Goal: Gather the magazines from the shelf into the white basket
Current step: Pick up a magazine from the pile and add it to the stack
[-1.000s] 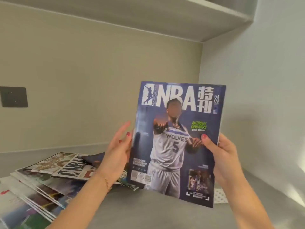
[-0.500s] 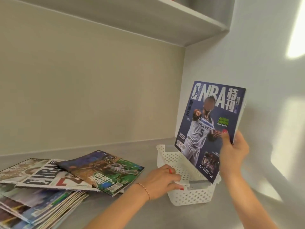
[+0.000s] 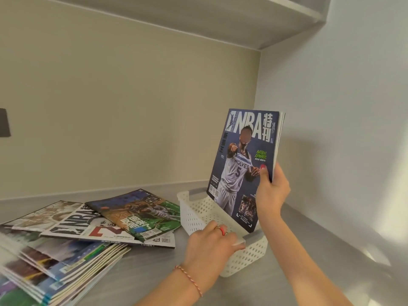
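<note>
A blue NBA magazine stands nearly upright with its bottom edge down inside the white perforated basket. My right hand pinches the magazine's right edge, thumb on the cover. My left hand grips the basket's near rim. A loose pile of several magazines lies on the shelf to the left of the basket, the top one with a green and blue cover.
The grey shelf surface runs to a white side wall on the right and a beige back wall. Another shelf board hangs overhead. A dark wall plate sits at the far left.
The magazine went from both hands in front of me to my right hand alone, over to the basket. My left hand let go of it and took the basket's rim.
</note>
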